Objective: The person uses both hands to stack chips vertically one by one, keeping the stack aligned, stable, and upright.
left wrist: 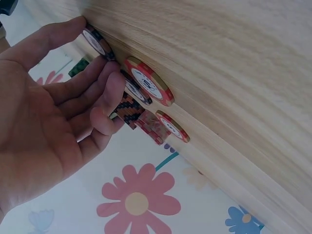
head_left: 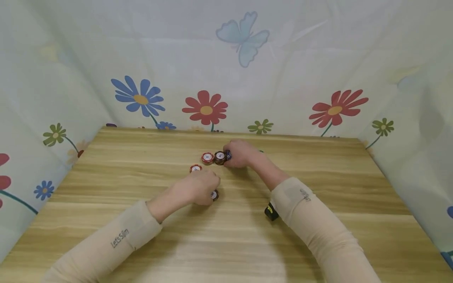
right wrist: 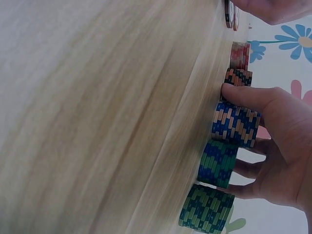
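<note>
My left hand [head_left: 199, 186] pinches a black poker chip [left wrist: 98, 43] between thumb and fingers, the chip on edge in the left wrist view. Beyond it are another black chip [left wrist: 138, 89] and two red chips, a larger-looking one [left wrist: 148, 83] and a smaller-looking one [left wrist: 173, 126]. At the back, my right hand [head_left: 240, 153] grips the black chip stack [head_left: 220, 157], its thumb on the front side; its other fingers are partly hidden behind the stacks. Beside the black stack stand a red stack [head_left: 207, 158] and a blue stack [right wrist: 236, 124].
Two green chip stacks, one nearer the blue [right wrist: 218, 164] and one farther along [right wrist: 206, 208], continue the row, mostly hidden by the right hand in the head view. A black object with a yellow mark [head_left: 271, 212] lies by the right sleeve. Flowered cloth [head_left: 283, 78] borders the wooden table [head_left: 219, 243].
</note>
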Motion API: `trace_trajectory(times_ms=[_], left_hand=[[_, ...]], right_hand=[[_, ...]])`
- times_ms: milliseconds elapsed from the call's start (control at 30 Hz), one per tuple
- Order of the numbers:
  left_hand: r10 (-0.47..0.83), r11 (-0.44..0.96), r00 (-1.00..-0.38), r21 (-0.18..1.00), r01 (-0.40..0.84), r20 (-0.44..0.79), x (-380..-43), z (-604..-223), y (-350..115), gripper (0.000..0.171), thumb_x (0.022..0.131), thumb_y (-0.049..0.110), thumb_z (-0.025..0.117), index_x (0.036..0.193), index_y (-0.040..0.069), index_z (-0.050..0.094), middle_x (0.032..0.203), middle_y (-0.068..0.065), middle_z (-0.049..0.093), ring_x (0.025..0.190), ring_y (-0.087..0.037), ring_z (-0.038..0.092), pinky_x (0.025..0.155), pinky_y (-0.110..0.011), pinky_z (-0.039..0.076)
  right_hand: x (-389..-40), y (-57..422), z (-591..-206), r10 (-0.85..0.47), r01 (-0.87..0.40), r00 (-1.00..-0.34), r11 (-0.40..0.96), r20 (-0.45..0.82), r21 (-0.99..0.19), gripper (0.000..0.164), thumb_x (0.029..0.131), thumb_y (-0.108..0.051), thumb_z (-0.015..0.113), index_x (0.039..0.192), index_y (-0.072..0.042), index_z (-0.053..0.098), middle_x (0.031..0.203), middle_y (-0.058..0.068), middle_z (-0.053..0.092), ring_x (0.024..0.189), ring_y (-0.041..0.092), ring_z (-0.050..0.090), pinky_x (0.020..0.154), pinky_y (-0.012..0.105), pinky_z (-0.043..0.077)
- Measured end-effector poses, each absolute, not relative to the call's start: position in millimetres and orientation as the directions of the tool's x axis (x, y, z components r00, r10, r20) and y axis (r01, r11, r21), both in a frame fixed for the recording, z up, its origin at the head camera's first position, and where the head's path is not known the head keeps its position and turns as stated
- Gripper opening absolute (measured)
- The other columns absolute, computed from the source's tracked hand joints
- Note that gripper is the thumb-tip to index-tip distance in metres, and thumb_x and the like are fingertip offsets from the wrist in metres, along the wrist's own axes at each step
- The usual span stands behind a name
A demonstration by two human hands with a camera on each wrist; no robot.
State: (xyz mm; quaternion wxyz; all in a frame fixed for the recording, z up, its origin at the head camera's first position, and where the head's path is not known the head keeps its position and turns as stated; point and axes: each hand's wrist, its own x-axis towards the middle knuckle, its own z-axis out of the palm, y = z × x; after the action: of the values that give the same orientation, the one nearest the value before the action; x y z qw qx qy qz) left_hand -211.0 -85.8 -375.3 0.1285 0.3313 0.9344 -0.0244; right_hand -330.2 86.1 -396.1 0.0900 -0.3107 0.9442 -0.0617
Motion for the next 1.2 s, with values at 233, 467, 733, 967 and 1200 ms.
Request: trace_trajectory(times_ms=[233,467,733,967,1200], left_hand=[[0.617,0.772,-0.742,0.019,0.635,-0.264,-211.1,-373.8,-85.4,0.025,0.072,0.02,0.083,0.071,0.017,0.058,0.08,-0.001,0.062,0.076,-0.017,0.059,0.071,-0.036,0.055],[0.579,0.81,-0.762,0.091,0.58,-0.292,-217.5,-368.6,-90.5,0.028,0.076,0.029,0.084,0.076,0.017,0.059,0.075,0.004,0.059,0.067,-0.013,0.054,0.064,-0.033,0.051],[0.57,0.821,-0.788,0.192,0.537,-0.232,-234.4,-360.7,-100.3,0.025,0.083,0.026,0.078,0.077,0.013,0.058,0.07,0.003,0.056,0.059,-0.011,0.052,0.054,-0.028,0.042],[0.582,0.805,-0.799,0.244,0.541,-0.152,-247.2,-362.6,-105.5,0.021,0.08,0.021,0.079,0.08,0.011,0.06,0.074,0.001,0.06,0.061,-0.013,0.056,0.057,-0.029,0.043],[0.553,0.808,-0.831,0.274,0.521,-0.05,-267.4,-372.5,-112.6,0.02,0.081,0.019,0.078,0.087,0.008,0.063,0.075,0.001,0.058,0.067,-0.016,0.051,0.06,-0.03,0.04]], right_hand=[[-329.2,85.8,-393.2,-0.596,-0.574,-0.793,0.801,-0.129,-0.172,0.038,0.087,-0.033,0.082,0.116,-0.011,0.071,0.11,0.006,0.066,0.1,0.023,0.06,0.09,0.041,0.05],[-328.4,84.9,-394.6,-0.593,-0.573,-0.794,0.803,-0.131,-0.165,0.037,0.088,-0.032,0.082,0.117,-0.012,0.071,0.11,0.005,0.066,0.1,0.022,0.061,0.09,0.04,0.05],[-326.3,84.6,-391.8,-0.595,-0.575,-0.791,0.802,-0.143,-0.16,0.038,0.089,-0.032,0.081,0.119,-0.011,0.071,0.112,0.007,0.066,0.102,0.023,0.061,0.091,0.041,0.05],[-325.9,84.7,-391.5,-0.611,-0.593,-0.78,0.79,-0.136,-0.153,0.036,0.088,-0.031,0.081,0.116,-0.01,0.072,0.11,0.007,0.069,0.102,0.024,0.063,0.092,0.041,0.05],[-328.4,84.8,-393.3,-0.615,-0.599,-0.778,0.788,-0.126,-0.143,0.036,0.088,-0.031,0.082,0.116,-0.01,0.072,0.108,0.006,0.07,0.1,0.024,0.064,0.091,0.041,0.051]])
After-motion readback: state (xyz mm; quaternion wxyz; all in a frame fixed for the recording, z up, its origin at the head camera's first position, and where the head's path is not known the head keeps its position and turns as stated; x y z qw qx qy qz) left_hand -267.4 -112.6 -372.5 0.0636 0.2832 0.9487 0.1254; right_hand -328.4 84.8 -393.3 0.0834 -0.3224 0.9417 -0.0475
